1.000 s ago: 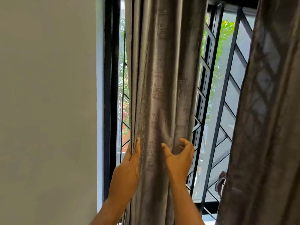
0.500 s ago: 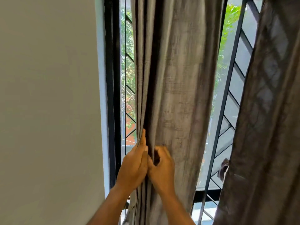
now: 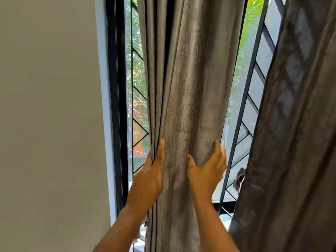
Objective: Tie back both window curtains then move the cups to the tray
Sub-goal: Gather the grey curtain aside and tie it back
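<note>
The grey curtain [image 3: 187, 99] hangs down the middle of the frame, gathered into folds, its top and hem cut off. The left hand [image 3: 148, 180] grips its left edge, thumb up along the folds, fingers hidden behind the cloth. The right hand [image 3: 206, 171] clasps the right edge — fingertips blurred, curled round it. A second curtain [image 3: 294, 133] fills the right of the frame; cups and tray are out of sight.

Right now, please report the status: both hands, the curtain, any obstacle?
Left hand and right hand both grip the gathered grey fabric curtain. No tie on it yet. Nothing in the way.
</note>
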### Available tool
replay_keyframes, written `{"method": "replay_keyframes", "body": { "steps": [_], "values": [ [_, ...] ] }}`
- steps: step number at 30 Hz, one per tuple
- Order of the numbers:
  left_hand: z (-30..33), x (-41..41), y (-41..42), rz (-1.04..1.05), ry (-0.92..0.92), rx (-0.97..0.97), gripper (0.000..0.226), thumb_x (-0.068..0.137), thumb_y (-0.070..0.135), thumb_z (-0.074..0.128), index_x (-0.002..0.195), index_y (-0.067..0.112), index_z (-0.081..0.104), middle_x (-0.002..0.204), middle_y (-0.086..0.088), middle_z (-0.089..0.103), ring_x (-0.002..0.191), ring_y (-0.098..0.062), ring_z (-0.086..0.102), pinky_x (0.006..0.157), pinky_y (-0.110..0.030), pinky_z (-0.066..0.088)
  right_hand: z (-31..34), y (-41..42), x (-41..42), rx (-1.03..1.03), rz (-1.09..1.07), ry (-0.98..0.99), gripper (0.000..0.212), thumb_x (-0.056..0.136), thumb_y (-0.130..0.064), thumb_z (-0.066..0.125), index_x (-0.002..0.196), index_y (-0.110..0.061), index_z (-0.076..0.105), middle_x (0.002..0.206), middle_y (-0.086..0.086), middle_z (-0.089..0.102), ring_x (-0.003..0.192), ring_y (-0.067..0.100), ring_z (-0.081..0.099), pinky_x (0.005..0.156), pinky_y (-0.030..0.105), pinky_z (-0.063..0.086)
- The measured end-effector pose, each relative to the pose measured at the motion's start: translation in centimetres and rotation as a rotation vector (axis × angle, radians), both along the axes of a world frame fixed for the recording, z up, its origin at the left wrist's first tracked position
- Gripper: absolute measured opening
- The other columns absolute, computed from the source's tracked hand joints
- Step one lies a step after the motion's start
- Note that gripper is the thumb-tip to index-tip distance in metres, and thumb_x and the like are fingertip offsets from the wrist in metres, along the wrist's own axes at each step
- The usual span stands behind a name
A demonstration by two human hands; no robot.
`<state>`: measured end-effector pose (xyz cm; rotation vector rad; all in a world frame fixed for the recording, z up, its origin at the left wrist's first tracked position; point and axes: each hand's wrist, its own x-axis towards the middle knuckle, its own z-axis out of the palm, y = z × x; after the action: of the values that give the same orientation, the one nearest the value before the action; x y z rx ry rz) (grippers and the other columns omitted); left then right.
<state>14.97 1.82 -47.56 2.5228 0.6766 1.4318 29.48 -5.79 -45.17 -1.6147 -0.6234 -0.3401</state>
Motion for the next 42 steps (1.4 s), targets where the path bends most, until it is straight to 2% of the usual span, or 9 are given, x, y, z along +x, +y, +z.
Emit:
{"method": "replay_keyframes", "body": {
  "steps": [5,7,10,14,20,25,30,36,42],
  "values": [
    [0.2,-0.1,0.1,0.018,0.038,0.003,0.106,0.11,0.007,0.048,0.16,0.055,-0.031,0.173,-0.014,0.039,0.05,-0.004,0.048,0.05,-0.01,0.045,-0.5,0.4,-0.1,0.155,0.269,0.132,0.072,0.103,-0.025,0.065,0.159,-0.047,0.026,0.142,-0.021,0.061,0.116,0.004,0.066,0.1,0.039,0.055],
    [0.2,-0.1,-0.1,-0.031,-0.027,-0.129,0.111,0.11,0.008,0.052,0.156,0.058,-0.035,0.144,-0.011,0.069,0.05,-0.009,0.056,0.049,-0.017,0.052,-1.3,0.3,-1.7,0.103,0.397,0.072,0.049,0.109,-0.026,0.056,0.147,-0.052,0.04,0.122,-0.042,0.062,0.107,-0.012,0.065,0.094,0.031,0.058],
    [-0.6,-0.2,0.2,-0.088,-0.143,-0.387,0.109,0.107,0.006,0.056,0.162,0.059,-0.022,0.08,0.0,0.071,0.056,-0.007,0.065,0.057,-0.022,0.059,-2.1,-0.3,-3.8,0.129,0.768,0.113,0.038,0.114,-0.029,0.041,0.149,-0.044,0.044,0.137,-0.025,0.066,0.129,0.0,0.064,0.107,0.032,0.054],
    [-0.3,-0.6,0.7,-0.127,-0.259,-0.476,0.069,0.095,-0.008,0.061,0.153,0.029,0.061,0.114,0.018,0.078,0.101,0.005,0.076,0.098,-0.023,0.062,-1.9,0.3,-3.6,0.076,0.871,0.158,0.036,0.115,-0.04,0.035,0.133,-0.021,0.059,0.115,0.007,0.073,0.106,0.022,0.072,0.096,0.05,0.059],
    [-0.7,-0.7,0.1,-0.172,-0.272,-0.457,0.008,0.102,0.03,0.07,0.108,0.033,0.074,0.087,0.002,0.079,0.078,-0.018,0.077,0.074,-0.044,0.066,-2.2,2.4,-3.6,0.085,0.749,0.126,0.03,0.112,-0.037,0.05,0.098,-0.015,0.066,0.087,0.016,0.069,0.081,0.035,0.069,0.075,0.053,0.058],
    [-0.4,-1.1,-0.5,-0.218,-0.237,-0.468,0.03,0.094,0.06,0.07,0.121,0.05,0.067,0.108,0.01,0.079,0.099,-0.009,0.077,0.086,-0.035,0.067,-4.6,4.4,-2.8,-0.049,0.539,0.022,0.013,0.101,-0.039,0.055,0.105,-0.028,0.052,0.08,-0.002,0.065,0.069,0.019,0.064,0.064,0.044,0.054],
    [-0.5,-1.6,1.2,-0.112,-0.136,-0.465,0.048,0.098,0.06,0.061,0.129,0.026,0.073,0.107,0.002,0.081,0.092,-0.015,0.079,0.082,-0.047,0.067,-4.5,5.9,-2.4,0.012,0.816,0.198,0.062,0.1,-0.071,0.042,0.146,-0.029,0.047,0.133,0.001,0.065,0.118,0.011,0.069,0.101,0.031,0.058],
    [-1.0,-2.3,2.1,-0.151,-0.041,-0.614,0.06,0.091,0.048,0.084,0.14,0.026,0.06,0.123,0.006,0.077,0.112,-0.014,0.077,0.098,-0.041,0.066,-5.0,5.3,-3.0,0.025,1.075,0.528,0.074,0.109,-0.059,0.018,0.139,-0.011,0.066,0.122,0.009,0.079,0.115,0.022,0.076,0.098,0.037,0.062],
    [-0.3,-1.4,2.3,0.223,0.045,-0.441,0.118,0.061,0.082,0.084,0.153,0.036,0.027,0.143,0.002,0.052,0.126,-0.018,0.057,0.108,-0.042,0.047,-6.5,7.0,-4.1,-0.001,1.086,0.516,0.055,0.116,-0.042,0.023,0.144,-0.014,0.062,0.124,0.0,0.079,0.12,0.014,0.073,0.104,0.03,0.059]
  ]
}}
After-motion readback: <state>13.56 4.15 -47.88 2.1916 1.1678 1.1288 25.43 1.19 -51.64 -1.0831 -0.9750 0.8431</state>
